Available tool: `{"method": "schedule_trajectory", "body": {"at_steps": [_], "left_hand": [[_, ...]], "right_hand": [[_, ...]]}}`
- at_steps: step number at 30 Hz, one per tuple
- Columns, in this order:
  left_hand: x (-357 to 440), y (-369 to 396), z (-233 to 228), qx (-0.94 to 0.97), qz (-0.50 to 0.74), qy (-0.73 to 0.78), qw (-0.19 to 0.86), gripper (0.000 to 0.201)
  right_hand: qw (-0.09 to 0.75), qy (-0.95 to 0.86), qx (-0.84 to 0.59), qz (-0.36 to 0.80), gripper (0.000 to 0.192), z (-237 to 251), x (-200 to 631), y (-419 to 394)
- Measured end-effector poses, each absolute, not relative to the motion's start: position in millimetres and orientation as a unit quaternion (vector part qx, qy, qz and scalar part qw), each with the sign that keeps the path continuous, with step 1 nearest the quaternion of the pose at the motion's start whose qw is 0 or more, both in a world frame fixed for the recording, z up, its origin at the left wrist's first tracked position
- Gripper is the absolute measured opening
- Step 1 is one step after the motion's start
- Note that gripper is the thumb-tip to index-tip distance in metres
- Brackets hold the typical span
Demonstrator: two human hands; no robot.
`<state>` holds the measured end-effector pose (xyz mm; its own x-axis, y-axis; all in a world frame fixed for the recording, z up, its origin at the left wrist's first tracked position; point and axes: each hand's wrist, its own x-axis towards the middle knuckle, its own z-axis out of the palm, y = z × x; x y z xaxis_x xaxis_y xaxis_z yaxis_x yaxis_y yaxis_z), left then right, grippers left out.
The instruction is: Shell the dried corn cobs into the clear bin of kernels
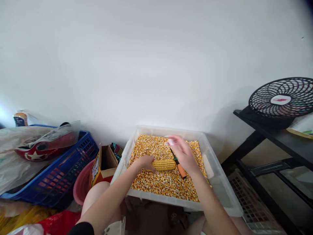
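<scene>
An ear of corn (164,164) with full rows of yellow kernels lies across a bed of loose kernels (161,189) in a clear plastic bin (218,182). My left hand (146,162) grips its left end. Just above the ear's right end is my right hand (180,148), slightly blurred, fingers loosely extended to the left. A whitish patch shows at those fingers; I cannot make out what it is. Below that hand, a tool with an orange and black handle (181,171) and thin dark shaft rests by the ear, partly hidden by the hand.
Left of the bin stand an open cardboard box (107,160), a pink basin (81,182) and a blue basket (61,166) with a red helmet (46,147) on it. To the right, a black fan (281,98) sits on a dark stand (266,130). A white wall (156,65) rises behind.
</scene>
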<state>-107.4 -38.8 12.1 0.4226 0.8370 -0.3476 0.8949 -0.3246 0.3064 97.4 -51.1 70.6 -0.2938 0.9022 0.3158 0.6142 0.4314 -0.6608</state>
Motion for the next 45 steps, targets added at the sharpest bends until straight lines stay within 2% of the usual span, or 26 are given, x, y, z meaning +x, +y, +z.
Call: {"method": "schedule_trajectory", "body": {"at_steps": [3, 5, 7, 11, 15, 18, 24, 31, 39, 45], "left_hand": [[-100.1, -43.5, 15.3, 0.839, -0.096, 0.502, 0.187, 0.058], [-100.1, -39.0, 27.6, 0.839, -0.052, 0.509, 0.184, 0.055], [-104.1, -31.4, 43.5, 0.834, 0.015, 0.520, 0.185, 0.053], [-114.9, -14.6, 74.8, 0.817, 0.162, 0.501, 0.234, 0.051], [-113.8, 1.7, 87.9, 0.647, 0.427, 0.470, 0.422, 0.047], [-101.8, 7.7, 81.1, 0.496, 0.533, 0.432, 0.532, 0.056], [-83.2, -4.9, 68.1, 0.473, 0.523, 0.402, 0.584, 0.071], [-84.2, -17.2, 76.7, 0.511, 0.530, 0.411, 0.538, 0.051], [-78.6, -20.3, 57.1, 0.503, 0.511, 0.370, 0.590, 0.044], [-76.3, -19.5, 48.3, 0.508, 0.524, 0.370, 0.575, 0.035]], "right_hand": [[0.116, -0.839, -0.434, 0.308, 0.045, 51.6, 86.0, -34.9], [-0.006, -0.844, -0.422, 0.331, 0.059, 34.7, 79.5, -26.7], [0.021, -0.843, -0.445, 0.303, 0.062, 21.9, 76.3, -22.6], [0.162, -0.826, -0.481, 0.245, 0.044, 20.7, 78.2, -22.0], [0.275, -0.767, -0.528, 0.242, 0.040, 31.6, 78.6, -22.9], [0.337, -0.730, -0.551, 0.223, 0.042, 34.8, 73.7, -25.2], [0.353, -0.745, -0.548, 0.139, 0.044, 35.7, 64.8, -33.1], [0.318, -0.763, -0.559, 0.073, 0.049, 28.2, 64.3, -34.2], [0.268, -0.779, -0.555, 0.115, 0.051, 25.1, 78.5, -33.1], [0.259, -0.775, -0.548, 0.178, 0.052, 21.1, 81.2, -31.2]]}}
